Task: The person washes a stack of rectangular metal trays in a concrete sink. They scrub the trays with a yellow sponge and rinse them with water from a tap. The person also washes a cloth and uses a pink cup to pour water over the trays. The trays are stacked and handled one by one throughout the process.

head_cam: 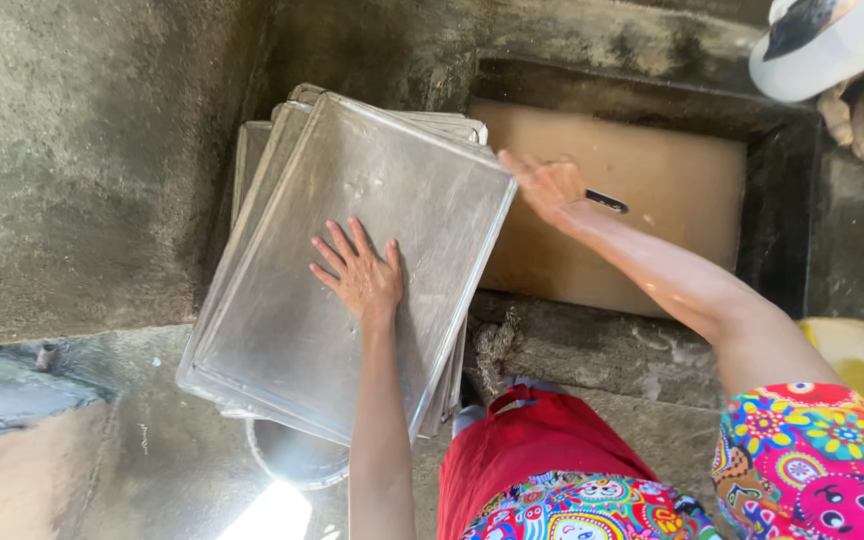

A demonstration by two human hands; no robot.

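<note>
At the far left a rough grey concrete ledge (72, 170) fills the upper corner, and below it a wet concrete floor (152, 440) runs towards the lower edge, where a round metal bowl (297, 455) pokes out from beneath the trays. A stack of metal trays (282, 300), rectangular, dull silver and tilted, leans with its upper edge against the concrete wall; the sheets are fanned slightly, so several rims show at the top left corner. The left hand (362, 275) lies flat on the top tray, fingers spread, its grip released and merely pressing on the metal near the middle. Just right of the stack's upper right corner, the right hand (549, 188) reaches over a sunken concrete basin (777, 210) of murky brown water, its grip clenched on a dark thin handle (607, 201) whose other end I cannot make out. Red cloth and a bright patterned sleeve (812, 450) fill the lower right, and a white container (832, 40) sits at the upper right corner.
</note>
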